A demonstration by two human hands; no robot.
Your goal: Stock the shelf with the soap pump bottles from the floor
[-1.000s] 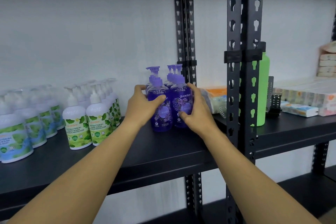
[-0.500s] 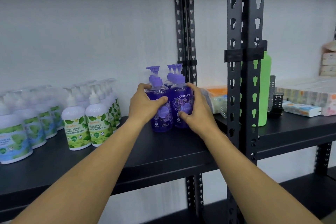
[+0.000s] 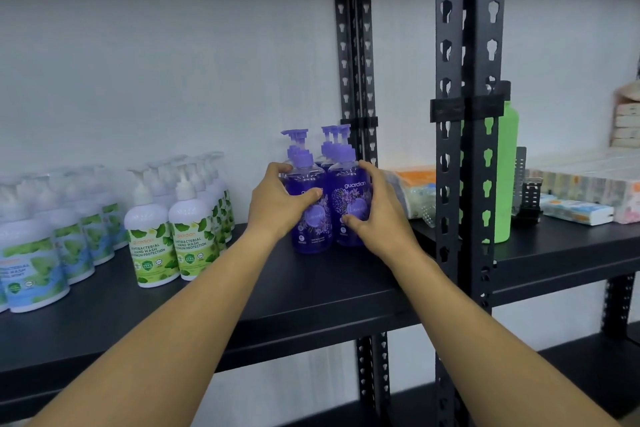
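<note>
Two purple soap pump bottles stand upright at the front of a cluster on the black shelf, with more purple bottles behind them. My left hand grips the left purple bottle, fingers round its side and thumb across its front. My right hand grips the right purple bottle the same way from the right. The two bottles touch each other.
Rows of white pump bottles with green labels and blue-green labels stand on the shelf's left. Black slotted uprights rise right of my hands. Beyond them are a green bottle, tissue packs and wrapped packets.
Both hands stay wrapped round the two front purple bottles. The bottles and hands have barely shifted on the shelf.
</note>
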